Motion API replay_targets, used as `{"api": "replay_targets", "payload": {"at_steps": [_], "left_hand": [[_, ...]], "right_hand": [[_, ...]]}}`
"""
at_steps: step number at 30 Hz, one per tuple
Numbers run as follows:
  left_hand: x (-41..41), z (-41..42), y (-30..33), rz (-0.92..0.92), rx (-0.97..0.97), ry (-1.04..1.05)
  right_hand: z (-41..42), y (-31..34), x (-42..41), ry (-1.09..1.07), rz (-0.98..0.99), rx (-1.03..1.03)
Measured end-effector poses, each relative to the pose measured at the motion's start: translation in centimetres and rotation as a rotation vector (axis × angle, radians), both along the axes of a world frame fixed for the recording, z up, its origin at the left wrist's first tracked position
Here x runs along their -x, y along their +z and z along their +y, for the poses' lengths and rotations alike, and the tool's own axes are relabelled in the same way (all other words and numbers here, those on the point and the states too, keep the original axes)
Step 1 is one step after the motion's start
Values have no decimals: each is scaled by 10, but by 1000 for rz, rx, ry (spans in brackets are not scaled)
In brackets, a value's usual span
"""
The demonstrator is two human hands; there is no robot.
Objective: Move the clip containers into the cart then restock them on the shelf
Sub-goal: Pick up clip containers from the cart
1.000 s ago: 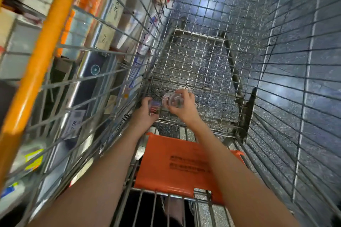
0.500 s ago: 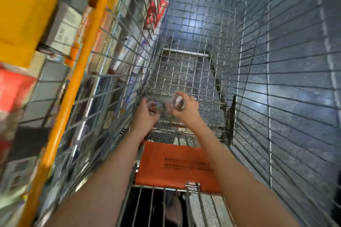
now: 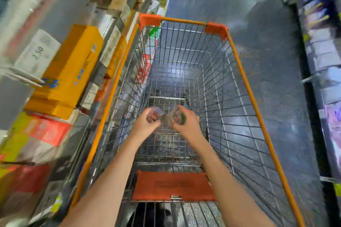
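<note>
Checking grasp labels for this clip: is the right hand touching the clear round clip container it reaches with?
Touching. The head view shows the right hand with fingers curled round the clear round clip container, held above the wire cart's floor.

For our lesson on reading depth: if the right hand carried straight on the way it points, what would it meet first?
Probably the wire front wall of the cart; the right hand, gripping a clear container, has nothing else ahead.

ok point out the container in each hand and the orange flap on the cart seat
left-hand container [image 3: 154, 115], head view, on its clear side above the palm
right-hand container [image 3: 177, 118], head view, on its round clear face
orange flap [image 3: 173, 186], head view, on its flat middle
</note>
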State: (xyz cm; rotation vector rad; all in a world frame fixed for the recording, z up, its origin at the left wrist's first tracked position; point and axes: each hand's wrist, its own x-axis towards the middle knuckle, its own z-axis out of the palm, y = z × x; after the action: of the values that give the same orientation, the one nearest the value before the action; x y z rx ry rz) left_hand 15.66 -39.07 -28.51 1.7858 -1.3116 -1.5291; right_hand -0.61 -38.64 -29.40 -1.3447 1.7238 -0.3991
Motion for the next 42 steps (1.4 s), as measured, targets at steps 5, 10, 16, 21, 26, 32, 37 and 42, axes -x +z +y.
{"api": "replay_targets", "payload": {"at_steps": [5, 10, 16, 21, 26, 32, 37, 42], "left_hand": [[-2, -6, 62, 7, 100, -10], [-8, -6, 121, 215, 99, 56], [-14, 4, 175, 432, 58, 73], [-17, 20, 210, 609, 107, 123], [-23, 33, 231, 512, 184, 132], [-21, 48, 258, 242, 335, 114], [-11, 63, 274, -56, 451, 23], [-1, 90, 288, -241, 603, 8]], "right_hand": [[-6, 61, 0, -21, 19, 105], [-7, 121, 4, 57, 86, 247], [4, 189, 3, 102, 5, 336], [18, 224, -3, 153, 0, 411], [30, 251, -6, 210, -7, 496], [45, 280, 6, 262, -76, 530], [54, 299, 22, 381, -23, 591], [65, 309, 31, 491, 1, 616]]}}
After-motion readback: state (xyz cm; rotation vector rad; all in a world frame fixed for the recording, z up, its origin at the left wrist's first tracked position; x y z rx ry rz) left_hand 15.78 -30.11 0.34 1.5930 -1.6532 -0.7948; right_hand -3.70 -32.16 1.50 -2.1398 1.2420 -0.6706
